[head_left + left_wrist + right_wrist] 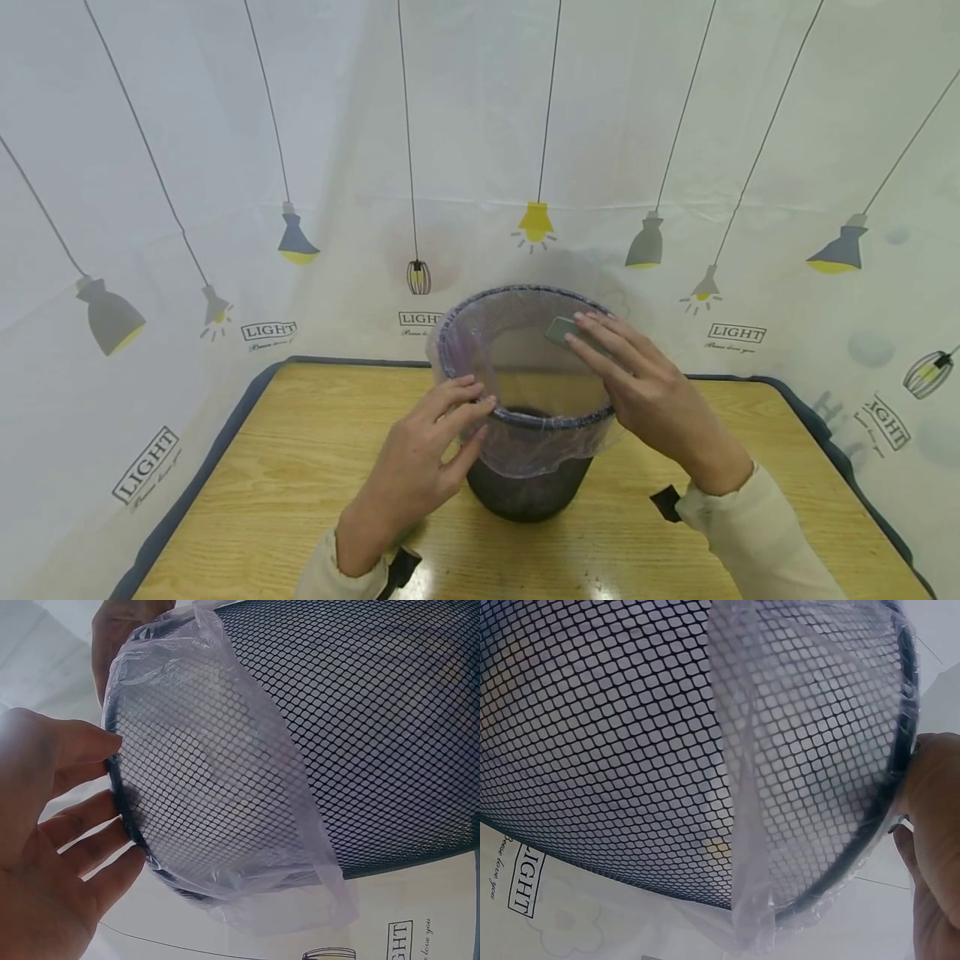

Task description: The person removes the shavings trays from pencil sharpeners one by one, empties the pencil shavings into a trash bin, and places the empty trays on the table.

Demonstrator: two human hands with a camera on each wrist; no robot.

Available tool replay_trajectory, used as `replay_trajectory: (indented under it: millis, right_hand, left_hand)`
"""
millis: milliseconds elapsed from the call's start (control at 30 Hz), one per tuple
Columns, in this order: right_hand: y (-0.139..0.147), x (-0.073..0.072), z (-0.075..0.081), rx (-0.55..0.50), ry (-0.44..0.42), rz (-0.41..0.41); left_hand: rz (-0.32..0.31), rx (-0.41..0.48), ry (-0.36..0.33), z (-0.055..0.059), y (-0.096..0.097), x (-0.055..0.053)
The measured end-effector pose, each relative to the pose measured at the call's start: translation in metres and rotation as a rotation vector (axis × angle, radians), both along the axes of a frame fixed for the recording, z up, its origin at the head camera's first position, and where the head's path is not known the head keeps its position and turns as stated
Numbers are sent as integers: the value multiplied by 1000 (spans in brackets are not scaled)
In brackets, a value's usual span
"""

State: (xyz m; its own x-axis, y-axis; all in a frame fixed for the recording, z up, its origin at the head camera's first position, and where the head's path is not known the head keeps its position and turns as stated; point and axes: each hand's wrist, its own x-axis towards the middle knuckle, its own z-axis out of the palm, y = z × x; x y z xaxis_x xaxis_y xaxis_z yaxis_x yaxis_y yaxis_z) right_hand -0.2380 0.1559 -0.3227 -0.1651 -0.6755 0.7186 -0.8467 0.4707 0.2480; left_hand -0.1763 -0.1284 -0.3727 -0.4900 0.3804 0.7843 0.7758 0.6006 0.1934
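A dark mesh wastebasket (525,496) stands upright on the wooden table, lined with a thin, see-through purple bin bag (517,458) folded over its rim. My left hand (420,454) is at the near left rim. Its thumb lies outside and its fingers reach behind the rim, pinching the bag there, as the left wrist view shows. Over the right rim reaches my right hand (652,392), its fingers long across the mouth. By those fingertips is a small grey-green rectangle (558,330); whether they hold it I cannot tell. The right thumb is hidden in the head view.
The wooden tabletop (300,467) has a dark blue edge (225,450). Behind and beside it hangs a pale sheet (480,125) printed with lamps. Black camera mounts stick out near both cuffs.
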Motion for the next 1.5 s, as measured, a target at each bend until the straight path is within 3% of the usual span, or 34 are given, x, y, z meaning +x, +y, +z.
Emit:
replay_trajectory:
  millis: [167, 533, 967, 1500]
  right_hand:
    - [0, 1, 1, 18, 2, -7]
    - [-1, -3, 0, -84, 98, -36]
    - [7, -2, -2, -180, -19, 0]
    - [16, 4, -7, -298, -16, -39]
  left_hand:
    - [13, -7, 23, 0, 1, 0]
    - [38, -14, 26, -2, 1, -2]
    - [40, -30, 52, -2, 2, -3]
    - [45, -33, 97, -7, -1, -2]
